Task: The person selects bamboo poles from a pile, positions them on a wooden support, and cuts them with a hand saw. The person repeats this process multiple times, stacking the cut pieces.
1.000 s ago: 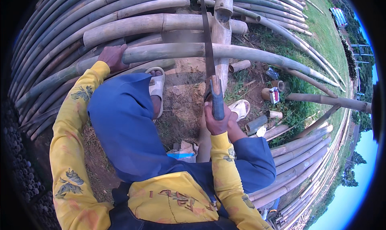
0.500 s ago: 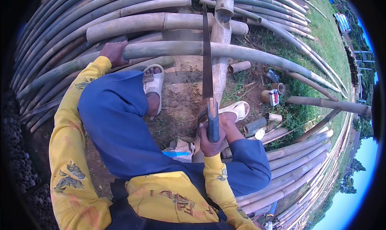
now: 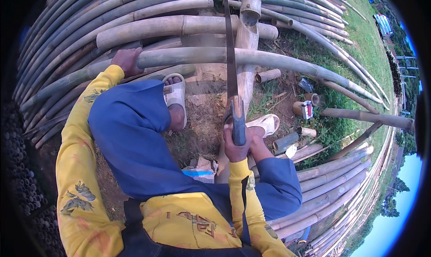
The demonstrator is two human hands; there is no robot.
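Left hand (image 3: 127,61): grips our bamboo pole (image 3: 278,59)
Right hand (image 3: 236,148): clasps our saw (image 3: 231,75)
Cut: we see the bamboo pole unsevered, depth unclear

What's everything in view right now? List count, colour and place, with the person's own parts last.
Handsaw: one, dark blade, centre, crossing the worked pole
Worked pole: one, grey-green bamboo, crosswise
Thick pole: one, tan-grey, beyond it
Bamboo support: one, pale, beneath the worked pole
Stacked poles: many, grey-tan, upper left, upper right, lower right
Short bamboo pieces: several, tan and grey, right
Small box: one, red-white, right
Bag-like item: one, white-blue, between the legs
Grass: green, right
Sandals: two, off-white, on the feet
Left hand: one, gripping the worked pole
Right hand: one, around the saw's handle
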